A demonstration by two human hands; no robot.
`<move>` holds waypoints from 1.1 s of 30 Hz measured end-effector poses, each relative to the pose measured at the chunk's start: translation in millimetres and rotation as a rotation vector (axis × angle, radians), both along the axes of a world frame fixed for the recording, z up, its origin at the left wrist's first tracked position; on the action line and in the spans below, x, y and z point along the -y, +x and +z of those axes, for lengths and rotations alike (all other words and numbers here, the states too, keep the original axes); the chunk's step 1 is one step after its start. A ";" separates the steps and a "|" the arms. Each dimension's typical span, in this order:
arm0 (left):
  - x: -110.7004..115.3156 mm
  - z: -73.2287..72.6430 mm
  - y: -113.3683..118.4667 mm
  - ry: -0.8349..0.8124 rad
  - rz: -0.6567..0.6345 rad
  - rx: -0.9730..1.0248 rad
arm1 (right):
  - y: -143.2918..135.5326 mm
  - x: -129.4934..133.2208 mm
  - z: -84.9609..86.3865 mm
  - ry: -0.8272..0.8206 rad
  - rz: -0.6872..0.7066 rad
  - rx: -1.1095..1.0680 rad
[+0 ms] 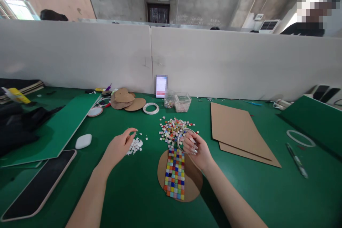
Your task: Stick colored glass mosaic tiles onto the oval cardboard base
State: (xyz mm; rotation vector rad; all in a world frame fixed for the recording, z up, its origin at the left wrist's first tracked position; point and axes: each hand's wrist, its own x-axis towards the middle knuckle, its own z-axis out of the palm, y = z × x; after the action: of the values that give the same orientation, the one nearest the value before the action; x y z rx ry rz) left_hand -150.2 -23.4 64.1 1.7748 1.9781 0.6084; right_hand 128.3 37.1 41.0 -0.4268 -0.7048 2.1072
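Observation:
My right hand [196, 149] is closed on a thin, pale ring [179, 139], its fingers curled against the ring's right side. Below it lies a round cardboard disc [193, 181] with a strip of colourful square mosaic tiles [175, 174] on it. The strip runs lengthwise towards me and overhangs the disc's left part slightly. A loose heap of mixed mosaic tiles [172, 128] lies just beyond the ring. My left hand [124, 140] hovers at the left of a small pile of white chips [136, 146], thumb and forefinger apart with nothing seen between them. Its other fingers are partly hidden.
Cardboard discs [123, 98], a white ring [151, 108] and clear containers [182, 102] stand at the back near a phone [161, 86]. Cardboard sheets [237, 131] and a pen [297, 160] lie right. A dark phone [40, 185] and white case [83, 141] lie left.

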 end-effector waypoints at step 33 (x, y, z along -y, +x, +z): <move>1.8 -0.1 -2.2 0.047 0.022 0.057 | -2.3 -0.1 -0.1 -0.036 0.054 -0.127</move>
State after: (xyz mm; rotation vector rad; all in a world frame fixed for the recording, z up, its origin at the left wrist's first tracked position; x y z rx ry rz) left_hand -152.4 -25.2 64.0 1.7460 1.9627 0.7099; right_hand 126.0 37.2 40.9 -0.2934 -0.6112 2.1797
